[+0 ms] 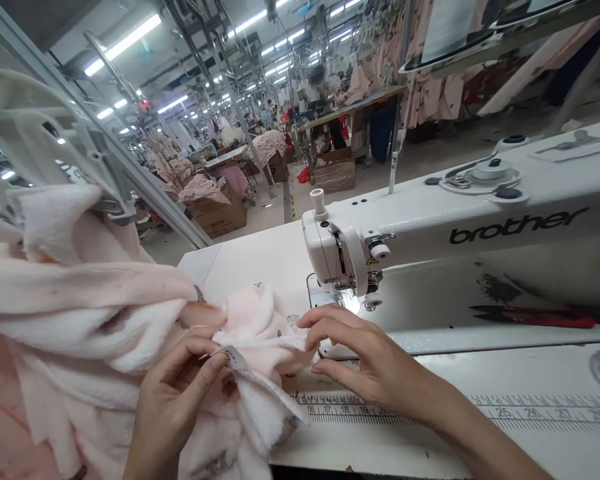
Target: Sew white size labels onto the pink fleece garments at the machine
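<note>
A small grey-white cloth label (236,359) sits pinched in the left hand (173,387), with pale-pink plush fabric (263,350) bunched rightward from it over the white counter (360,443) toward the right hand (373,363), fingers apart.

Hands, one pair, human, bare. Item one: slim, bare left hand (173,393), fingers narrow with rounded tips; thumb bearing a short, smooth, rounded nail (219,361); some fingers partly hidden. Attached: slender, bare left wrist (154,447), cropped by the lower edge of the view. Item two: slim, bare right hand (367,357), fingers long and slender, thumb narrow, back smooth. Attached: long, slender, bare right forearm (467,423), smooth in outline, uncovered to the lower edge of the view.
</note>
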`<state>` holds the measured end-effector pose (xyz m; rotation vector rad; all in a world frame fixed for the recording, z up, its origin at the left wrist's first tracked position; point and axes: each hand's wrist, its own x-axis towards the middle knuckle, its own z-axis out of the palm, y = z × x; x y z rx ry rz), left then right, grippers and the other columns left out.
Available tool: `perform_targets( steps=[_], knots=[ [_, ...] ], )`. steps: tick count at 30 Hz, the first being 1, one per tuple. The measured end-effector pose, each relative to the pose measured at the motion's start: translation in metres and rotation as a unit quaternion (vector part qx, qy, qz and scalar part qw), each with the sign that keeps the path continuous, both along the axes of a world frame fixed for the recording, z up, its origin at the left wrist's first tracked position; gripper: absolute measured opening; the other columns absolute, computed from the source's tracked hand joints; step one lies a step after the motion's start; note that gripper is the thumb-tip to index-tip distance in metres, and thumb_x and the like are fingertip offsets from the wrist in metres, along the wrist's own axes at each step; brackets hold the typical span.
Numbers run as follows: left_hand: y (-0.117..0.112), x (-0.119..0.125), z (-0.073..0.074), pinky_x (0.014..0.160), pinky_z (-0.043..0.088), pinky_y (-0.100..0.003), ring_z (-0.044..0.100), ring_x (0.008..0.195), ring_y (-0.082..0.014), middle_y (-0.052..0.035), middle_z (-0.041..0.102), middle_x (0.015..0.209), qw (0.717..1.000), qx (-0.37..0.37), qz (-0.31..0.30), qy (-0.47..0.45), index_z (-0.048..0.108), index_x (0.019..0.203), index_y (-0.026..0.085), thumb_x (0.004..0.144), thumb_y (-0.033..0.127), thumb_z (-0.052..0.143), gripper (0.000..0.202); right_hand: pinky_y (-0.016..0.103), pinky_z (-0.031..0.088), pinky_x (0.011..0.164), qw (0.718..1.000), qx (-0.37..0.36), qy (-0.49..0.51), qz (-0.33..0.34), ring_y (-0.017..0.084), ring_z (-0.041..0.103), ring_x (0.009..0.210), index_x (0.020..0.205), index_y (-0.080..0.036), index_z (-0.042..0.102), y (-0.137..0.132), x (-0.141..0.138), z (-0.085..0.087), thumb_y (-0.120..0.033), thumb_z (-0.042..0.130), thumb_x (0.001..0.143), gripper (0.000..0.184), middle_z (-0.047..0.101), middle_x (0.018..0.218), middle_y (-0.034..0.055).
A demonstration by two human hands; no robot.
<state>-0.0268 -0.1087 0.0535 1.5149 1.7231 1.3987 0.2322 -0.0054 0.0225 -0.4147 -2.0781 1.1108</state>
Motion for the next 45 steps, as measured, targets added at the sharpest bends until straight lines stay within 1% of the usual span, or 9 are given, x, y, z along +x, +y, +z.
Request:
perform_targets(
  steps=[8,12,15,19,27,34,38,40,45],
  knots=[
    [0.003,-0.006,-0.001,0.064,0.050,-0.013,0.059,0.079,-0.0127,-0.0046,0.061,0.088,0.999,0.005,0.031,-0.041,0.060,0.074,0.015,0.075,0.026,0.073,0.017,0.025,0.040,0.071,0.996,-0.084,-0.024,-0.028,0.014,0.053,0.084,0.100,-0.023,0.056,0.004,-0.008,0.004,-0.015,0.060,0.085,0.018,0.059,0.100,-0.0015],
    [0.005,-0.010,-0.004,0.066,0.049,-0.011,0.057,0.076,-0.0103,-0.0026,0.059,0.084,0.998,0.014,0.042,-0.036,0.060,0.075,0.015,0.075,0.027,0.073,0.018,0.024,0.037,0.062,0.991,-0.117,-0.034,-0.051,0.011,0.050,0.073,0.090,-0.021,0.055,-0.001,-0.011,0.012,-0.013,0.059,0.085,0.010,0.059,0.088,-0.0032],
    [0.007,-0.013,-0.007,0.066,0.049,-0.010,0.057,0.076,-0.0095,-0.0011,0.058,0.080,0.997,0.018,0.053,-0.043,0.061,0.077,0.016,0.075,0.028,0.074,0.017,0.022,0.037,0.065,0.992,-0.112,0.019,-0.061,0.010,0.049,0.073,0.084,-0.020,0.052,-0.007,-0.013,0.016,-0.006,0.056,0.082,0.015,0.056,0.081,-0.0048],
    [0.009,-0.013,-0.009,0.068,0.050,-0.011,0.057,0.077,-0.0101,-0.0007,0.058,0.080,0.996,0.022,0.067,-0.063,0.062,0.077,0.016,0.074,0.029,0.074,0.018,0.019,0.040,0.070,0.990,-0.110,0.056,-0.075,0.009,0.051,0.079,0.096,-0.022,0.050,-0.015,-0.016,0.019,-0.004,0.056,0.080,0.025,0.056,0.086,-0.0052],
    [0.017,-0.012,-0.014,0.068,0.053,-0.018,0.061,0.077,-0.0132,-0.0034,0.063,0.081,0.991,0.044,0.086,-0.091,0.063,0.075,0.014,0.070,0.031,0.076,0.023,0.018,0.041,0.069,0.990,-0.050,0.059,-0.120,0.009,0.055,0.079,0.102,-0.024,0.049,-0.025,-0.021,0.019,-0.003,0.051,0.083,0.028,0.055,0.086,-0.0041],
    [0.016,-0.012,-0.016,0.071,0.052,-0.016,0.061,0.080,-0.0121,-0.0031,0.063,0.086,0.988,0.071,0.087,-0.106,0.062,0.076,0.014,0.071,0.029,0.076,0.021,0.020,0.040,0.072,0.989,-0.057,0.049,-0.125,0.010,0.053,0.083,0.099,-0.023,0.051,-0.032,-0.019,0.022,0.000,0.050,0.080,0.030,0.055,0.089,-0.0034],
    [0.012,-0.007,-0.015,0.072,0.051,-0.016,0.061,0.084,-0.0125,-0.0033,0.062,0.094,0.987,0.116,0.063,-0.096,0.061,0.075,0.015,0.074,0.025,0.073,0.015,0.023,0.040,0.073,0.987,-0.105,0.025,-0.117,0.012,0.054,0.084,0.104,-0.026,0.057,-0.034,-0.019,0.020,-0.007,0.057,0.081,0.029,0.057,0.091,-0.0030],
    [0.012,-0.004,-0.014,0.071,0.051,-0.017,0.060,0.084,-0.0128,-0.0034,0.061,0.094,0.986,0.141,0.040,-0.084,0.062,0.074,0.015,0.076,0.023,0.071,0.012,0.024,0.040,0.075,0.986,-0.128,0.012,-0.108,0.013,0.054,0.087,0.099,-0.025,0.060,-0.035,-0.020,0.018,-0.010,0.059,0.082,0.023,0.058,0.093,-0.0020],
    [0.012,-0.001,-0.013,0.072,0.050,-0.020,0.059,0.086,-0.0143,-0.0039,0.058,0.091,0.981,0.182,-0.003,-0.059,0.061,0.075,0.016,0.080,0.020,0.065,0.007,0.023,0.038,0.071,0.988,-0.109,0.040,-0.100,0.012,0.053,0.084,0.085,-0.021,0.057,-0.037,-0.024,0.012,-0.012,0.050,0.087,0.011,0.054,0.089,-0.0010]
  ],
)
